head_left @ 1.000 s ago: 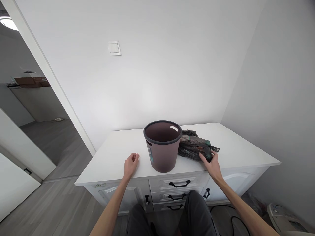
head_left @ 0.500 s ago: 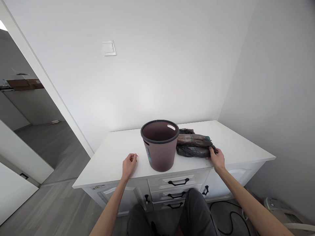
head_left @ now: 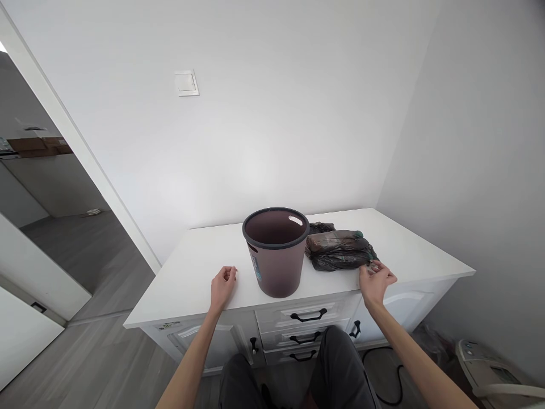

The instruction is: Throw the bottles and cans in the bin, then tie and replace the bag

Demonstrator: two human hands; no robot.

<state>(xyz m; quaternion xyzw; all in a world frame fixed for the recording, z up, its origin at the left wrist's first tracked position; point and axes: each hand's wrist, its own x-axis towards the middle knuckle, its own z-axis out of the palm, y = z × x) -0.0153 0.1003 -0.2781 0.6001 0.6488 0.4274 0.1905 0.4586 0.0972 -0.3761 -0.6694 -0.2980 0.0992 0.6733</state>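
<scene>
A mauve plastic trash bin (head_left: 279, 270) with a dark rim stands upright on the white cabinet top. To its right lie crumpled black plastic bags (head_left: 340, 258), their left part hidden behind the bin. My right hand (head_left: 374, 284) is at the near right end of these bags, thumb and fingers apart, fingertips close to or touching the plastic. Left of the bin, my left hand (head_left: 223, 287) rests on the cabinet top with its fingers curled together. Whether anything small is inside those fingers is hidden.
The white cabinet (head_left: 191, 255) has dark handles and stands against the wall below a light switch (head_left: 186, 83). A doorway opens at the left. On the floor at the right are a black cable (head_left: 400, 386) and a beige appliance (head_left: 489, 363).
My right hand has spread its fingers from their pinch on the end of the bags. The bags look bunched closer together. My left hand and the bin have stayed put.
</scene>
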